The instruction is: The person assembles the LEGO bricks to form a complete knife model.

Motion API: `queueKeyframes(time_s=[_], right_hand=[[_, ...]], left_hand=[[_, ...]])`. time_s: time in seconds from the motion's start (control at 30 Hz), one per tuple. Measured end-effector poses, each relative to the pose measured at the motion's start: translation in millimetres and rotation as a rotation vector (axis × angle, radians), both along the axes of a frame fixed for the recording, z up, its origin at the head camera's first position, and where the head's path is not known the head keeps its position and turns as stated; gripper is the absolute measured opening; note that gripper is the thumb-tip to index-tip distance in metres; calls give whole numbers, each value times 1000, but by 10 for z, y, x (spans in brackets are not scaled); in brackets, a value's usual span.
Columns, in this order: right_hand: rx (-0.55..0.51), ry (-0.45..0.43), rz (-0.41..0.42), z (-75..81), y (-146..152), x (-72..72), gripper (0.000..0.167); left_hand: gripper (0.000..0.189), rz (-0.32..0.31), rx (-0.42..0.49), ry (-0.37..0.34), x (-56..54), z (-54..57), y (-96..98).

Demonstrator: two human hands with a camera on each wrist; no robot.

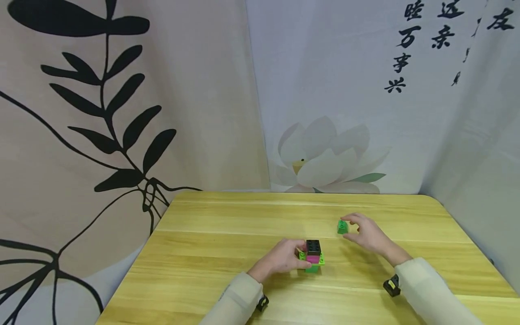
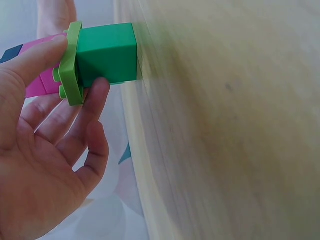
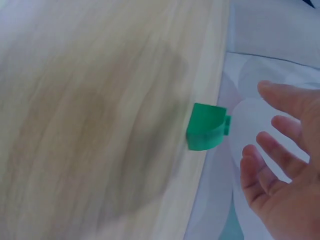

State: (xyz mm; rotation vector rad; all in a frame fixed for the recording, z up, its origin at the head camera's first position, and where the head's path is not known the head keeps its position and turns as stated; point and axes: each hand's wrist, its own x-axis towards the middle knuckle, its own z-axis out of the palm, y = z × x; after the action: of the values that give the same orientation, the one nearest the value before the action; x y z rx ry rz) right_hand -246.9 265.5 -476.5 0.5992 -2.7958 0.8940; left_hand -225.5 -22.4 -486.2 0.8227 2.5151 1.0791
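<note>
My left hand [image 1: 285, 257] grips a small stack of toy building blocks at the middle of the table. From the bottom up come a green block [image 2: 107, 54], a wider lime plate [image 2: 73, 65], a magenta block [image 1: 313, 259] and a black block [image 1: 313, 247]. In the left wrist view the thumb presses at the lime plate and a fingertip touches the green base. Farther back and to the right, a single green block [image 3: 206, 126] with a curved side stands on the table. My right hand [image 1: 367, 234] is beside it, thumb and fingers spread, with a gap showing in the right wrist view.
The wooden table [image 1: 227, 216] ends at a back edge not far behind the single green block. Behind it hangs a printed curtain [image 1: 325, 81], and another pale curtain [image 1: 479, 149] runs along the right side.
</note>
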Motion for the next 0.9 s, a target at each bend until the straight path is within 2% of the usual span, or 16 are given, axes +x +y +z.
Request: queueKeyframes(time_s=[0.37, 0.9], right_hand=[[16, -99, -15, -110, 53, -193, 52], [0, -147, -19, -233, 54, -285, 47]], left_hand=[[30, 7, -5, -16, 10, 17, -3], [29, 8, -25, -9, -4, 34, 2]])
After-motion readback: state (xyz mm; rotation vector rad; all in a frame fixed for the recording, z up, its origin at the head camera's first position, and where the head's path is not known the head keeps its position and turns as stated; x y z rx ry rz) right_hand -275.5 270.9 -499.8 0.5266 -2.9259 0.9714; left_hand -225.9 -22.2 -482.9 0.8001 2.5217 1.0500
